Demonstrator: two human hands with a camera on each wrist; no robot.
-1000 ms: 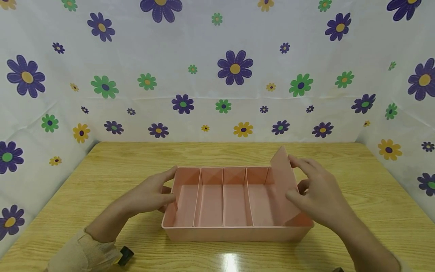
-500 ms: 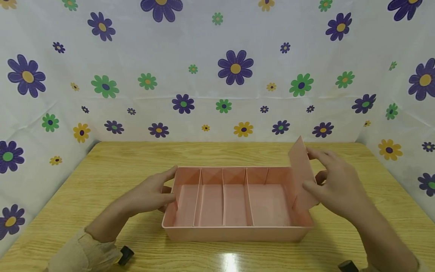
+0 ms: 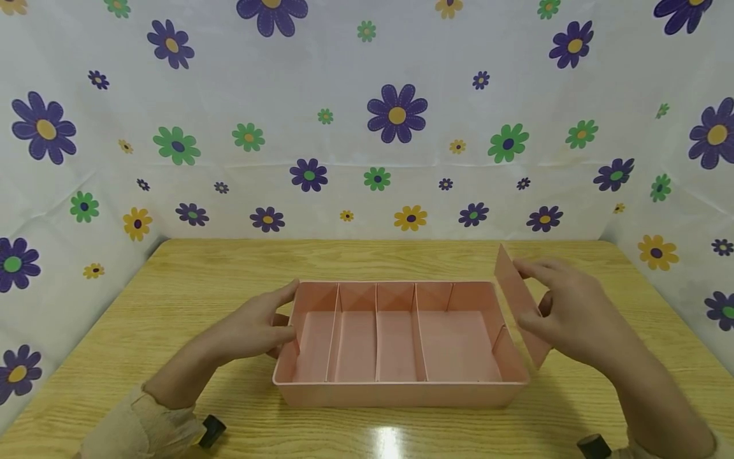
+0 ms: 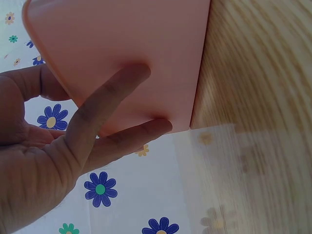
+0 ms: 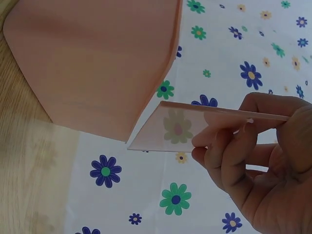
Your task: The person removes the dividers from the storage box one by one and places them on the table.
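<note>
A pink divided storage box sits on the table, its open top facing up. Three thin dividers stand across it, with the widest compartment at the right end. My left hand grips the left end wall at the rim; in the left wrist view two fingertips press the outer wall. Just past the box's right end, my right hand pinches a loose pink divider panel between thumb and fingers. The right wrist view shows the panel edge-on, its corner close to the box's end wall.
The wood-grain table is enclosed by a white cloth with printed flowers at the back and sides. Dark wrist-camera pieces show near both sleeves. Small slot ribs line the widest compartment's walls.
My right hand has lifted the divider out of the box's right end and carried it right, over the end wall, then lower beside it. The left hand and box have stayed put.
</note>
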